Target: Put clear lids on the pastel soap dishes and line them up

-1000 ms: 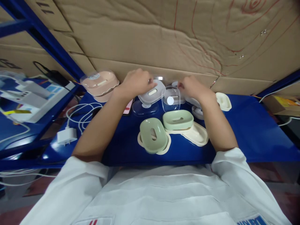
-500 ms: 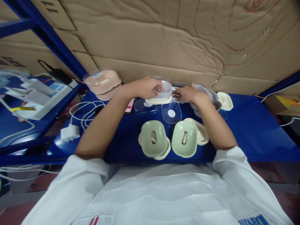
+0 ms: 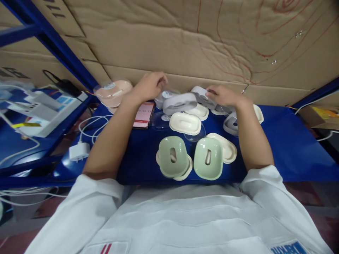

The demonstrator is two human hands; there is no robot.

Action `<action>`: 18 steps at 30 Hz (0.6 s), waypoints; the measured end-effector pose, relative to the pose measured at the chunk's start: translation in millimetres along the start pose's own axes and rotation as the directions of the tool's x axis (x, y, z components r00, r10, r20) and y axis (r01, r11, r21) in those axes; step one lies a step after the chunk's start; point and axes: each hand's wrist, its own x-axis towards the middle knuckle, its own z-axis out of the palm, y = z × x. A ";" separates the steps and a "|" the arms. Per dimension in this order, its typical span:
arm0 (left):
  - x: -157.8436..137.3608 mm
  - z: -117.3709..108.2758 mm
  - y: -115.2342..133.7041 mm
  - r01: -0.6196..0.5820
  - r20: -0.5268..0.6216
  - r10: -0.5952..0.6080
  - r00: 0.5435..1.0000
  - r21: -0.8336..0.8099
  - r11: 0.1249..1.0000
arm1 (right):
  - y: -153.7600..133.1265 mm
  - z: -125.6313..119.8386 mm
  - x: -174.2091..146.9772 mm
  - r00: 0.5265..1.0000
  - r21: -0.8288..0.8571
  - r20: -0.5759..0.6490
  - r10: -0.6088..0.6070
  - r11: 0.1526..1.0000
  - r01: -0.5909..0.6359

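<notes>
My left hand (image 3: pixel 152 85) hovers at the back of the shelf with its fingers loosely bent, nothing visible in them. Just under it lies a clear cover (image 3: pixel 166 94) with a round label, beside a tilted grey soap dish (image 3: pixel 180 103). My right hand (image 3: pixel 224 94) has its fingertips on the right end of another grey soap dish (image 3: pixel 202 96), which is tipped up. A cream tray (image 3: pixel 185 123) lies in front of them, partly over a clear lid (image 3: pixel 194 137). Nearer me are a green soap dish (image 3: pixel 173 141) and a second green soap dish (image 3: pixel 208 143), each overlapping a cream tray.
Pink soap dishes (image 3: pixel 113 93) under a clear cover stand at the back left. A phone (image 3: pixel 143 114) lies by my left forearm. A white charger (image 3: pixel 79 151) with cables and a power strip (image 3: pixel 62 109) are at left. Cardboard (image 3: pixel 164 38) walls the back.
The stacked pale dish under my left hand has come apart into grey dishes and cream trays lying separately. My left hand has moved up and left; my right hand has shifted slightly up and right.
</notes>
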 end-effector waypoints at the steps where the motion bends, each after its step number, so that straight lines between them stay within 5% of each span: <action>1: 1.1 2.6 -9.2 0.020 0.060 -0.023 0.998 0.040 0.999 | 0.6 -2.8 -1.6 0.999 0.036 -0.041 -0.012 0.999 0.013; 7: 3.6 16.6 -26.2 -0.029 0.269 0.026 0.963 0.007 1.000 | -22.4 -0.8 0.3 0.966 0.097 -0.242 -0.094 0.988 0.121; 10: 3.4 19.4 -17.2 -0.034 0.293 0.045 0.955 -0.041 0.999 | -40.9 9.2 5.8 0.966 0.104 -0.187 -0.178 0.974 0.200; 15: 5.5 18.4 -5.0 -0.020 0.174 0.061 0.983 -0.230 0.973 | -58.3 27.1 13.8 0.982 0.089 -0.059 -0.180 0.979 0.185; 18: 7.2 18.3 -6.2 -0.100 0.187 0.136 0.973 -0.189 0.977 | -59.2 33.4 16.0 0.980 0.085 -0.055 -0.189 0.977 0.194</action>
